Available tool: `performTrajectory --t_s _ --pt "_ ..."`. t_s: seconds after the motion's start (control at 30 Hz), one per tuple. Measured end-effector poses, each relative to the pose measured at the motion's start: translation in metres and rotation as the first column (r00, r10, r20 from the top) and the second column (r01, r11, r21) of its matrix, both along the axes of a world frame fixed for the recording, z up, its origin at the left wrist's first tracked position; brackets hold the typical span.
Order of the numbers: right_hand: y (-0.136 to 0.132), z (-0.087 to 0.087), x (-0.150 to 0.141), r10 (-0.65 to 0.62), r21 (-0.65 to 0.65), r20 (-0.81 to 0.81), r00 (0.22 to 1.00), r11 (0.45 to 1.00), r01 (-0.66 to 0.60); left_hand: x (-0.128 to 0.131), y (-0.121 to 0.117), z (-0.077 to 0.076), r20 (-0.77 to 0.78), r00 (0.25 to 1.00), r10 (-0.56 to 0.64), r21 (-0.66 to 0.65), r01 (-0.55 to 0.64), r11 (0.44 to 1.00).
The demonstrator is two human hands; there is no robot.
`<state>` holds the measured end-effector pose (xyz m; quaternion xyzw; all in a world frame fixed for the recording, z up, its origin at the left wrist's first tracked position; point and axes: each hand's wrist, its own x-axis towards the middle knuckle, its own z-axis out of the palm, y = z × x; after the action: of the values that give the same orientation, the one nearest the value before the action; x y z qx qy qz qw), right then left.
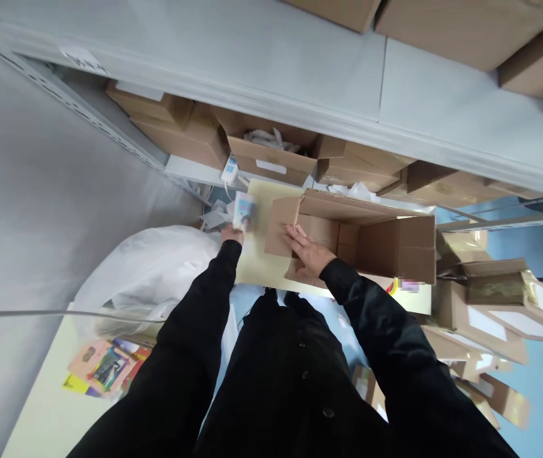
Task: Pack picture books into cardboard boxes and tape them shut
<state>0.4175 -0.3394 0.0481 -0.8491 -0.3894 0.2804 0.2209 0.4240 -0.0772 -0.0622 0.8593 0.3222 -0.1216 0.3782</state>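
Note:
My left hand (232, 234) is closed on the lower end of a small white and pale blue packet (243, 210), whose print is smeared by motion. They are over the left end of a pale yellow table (262, 266). To the right stands a long cardboard box (414, 253), its top open toward me and bare cardboard showing inside. My right hand (310, 250) reaches across its near left corner, fingers stretched out and laid on the left flap (281, 222). That thumb is hard to make out.
Behind the table, a grey shelf (233, 83) carries cardboard boxes, one holding white paper (271, 138). A white power strip (229, 170) lies at its edge. A white plastic bag (152, 267) and colourful booklets (104, 369) are at left. Several cartons (486, 324) crowd the right.

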Motion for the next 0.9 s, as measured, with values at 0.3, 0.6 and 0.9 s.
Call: performTrajectory --t_s 0.3,0.6,0.9 --pt "0.002 0.01 -0.011 0.018 0.005 0.028 0.999 1.0 -0.018 -0.05 0.023 0.161 0.539 0.832 -0.128 0.133 0.067 0.989" --pt "-0.085 0.072 -0.056 -0.148 0.056 0.288 0.946 0.989 0.138 -0.006 -0.084 0.231 0.494 0.721 -0.487 0.108 0.505 0.856" --pt "-0.217 0.094 -0.073 -0.659 0.284 0.496 0.566 0.739 0.611 0.033 -0.179 0.163 0.351 0.659 -0.665 0.012 0.707 0.707"
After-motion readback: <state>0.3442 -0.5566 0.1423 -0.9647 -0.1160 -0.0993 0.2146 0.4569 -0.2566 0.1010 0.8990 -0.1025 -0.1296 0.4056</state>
